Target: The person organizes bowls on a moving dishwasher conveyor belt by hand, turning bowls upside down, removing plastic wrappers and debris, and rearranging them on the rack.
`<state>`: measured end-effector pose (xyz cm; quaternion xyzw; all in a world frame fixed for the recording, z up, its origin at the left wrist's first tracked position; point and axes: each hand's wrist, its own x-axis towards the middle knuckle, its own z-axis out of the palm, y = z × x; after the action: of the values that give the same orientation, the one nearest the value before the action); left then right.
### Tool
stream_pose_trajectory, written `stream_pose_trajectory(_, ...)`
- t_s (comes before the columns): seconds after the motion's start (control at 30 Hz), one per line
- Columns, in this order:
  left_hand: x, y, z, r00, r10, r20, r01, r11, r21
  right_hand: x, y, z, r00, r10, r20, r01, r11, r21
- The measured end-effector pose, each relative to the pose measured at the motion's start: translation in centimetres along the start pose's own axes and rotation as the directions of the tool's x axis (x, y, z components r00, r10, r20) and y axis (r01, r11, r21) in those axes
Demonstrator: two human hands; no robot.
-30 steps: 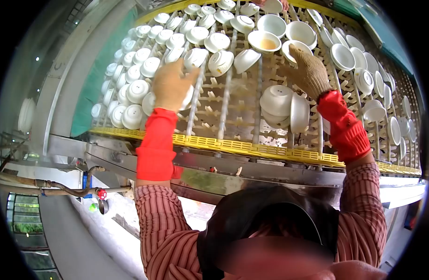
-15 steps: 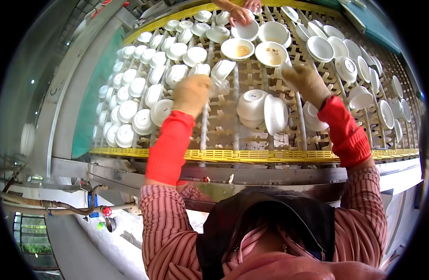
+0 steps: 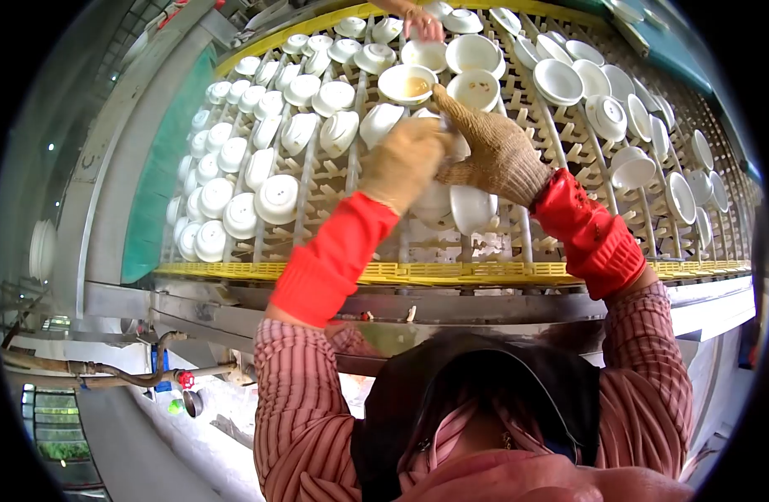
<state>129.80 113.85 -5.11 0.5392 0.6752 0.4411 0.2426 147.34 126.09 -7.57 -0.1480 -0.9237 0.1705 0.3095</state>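
Both my hands wear tan knit gloves and meet over the middle of the rack. My right hand (image 3: 495, 151) curves its thumb and fingers around a white bowl (image 3: 461, 148), mostly hidden between the gloves. My left hand (image 3: 405, 163) is blurred by motion, its fingertips against that bowl; their exact grip is hidden. Just beyond lie a bowl with brownish liquid (image 3: 407, 84) and a bowl with food bits (image 3: 473, 89). Under my hands a tilted white bowl (image 3: 473, 209) leans against another bowl (image 3: 433, 206). A white bowl (image 3: 379, 125) stands tilted left of my left hand.
The pegged rack (image 3: 418, 251) has a yellow edge strip (image 3: 384, 273). Rows of upturned bowls (image 3: 276, 199) fill its left side; plates and bowls (image 3: 558, 81) lean at right. Another person's hand (image 3: 422, 23) reaches in at the far edge. A green panel (image 3: 163, 184) borders the left.
My hands have come together, the right one swinging left with the bowl and the left one moving right. The other person's hand has lifted off a far bowl. The view has shifted slightly.
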Motion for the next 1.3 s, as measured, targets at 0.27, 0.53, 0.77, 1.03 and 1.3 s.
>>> stream_pose_trajectory(0.27,8.9,-1.5,1.5,0.894,0.445,-0.048,-0.288,0.655,0.698,-8.7,7.1,-9.8,0.86,0.511,0.003,-0.511,0.859,0.009)
stream_pose_trajectory(0.53,15.7,-8.7,-1.1,0.972,-0.128,-0.199,0.232,0.69,0.686,-30.3,15.5,-27.9,0.45,0.794,-0.408,-0.493,0.602,0.628)
stream_pose_trajectory(0.77,6.4,-7.9,-11.7,0.903,-0.005,-0.43,-0.032,0.996,-0.079,-51.5,20.2,-40.0,-0.007,0.796,-0.605,-0.53,0.51,0.677)
stream_pose_trajectory(1.03,-2.5,-7.5,-15.2,0.874,-0.086,-0.479,0.439,0.563,0.7,-48.7,24.4,-35.4,0.11,0.889,-0.445,-0.368,0.453,0.812)
stream_pose_trajectory(1.3,6.9,-2.9,1.8,0.931,0.341,0.127,-0.302,0.531,0.792,-13.4,13.4,-16.1,0.85,0.522,-0.068,-0.515,0.798,-0.314)
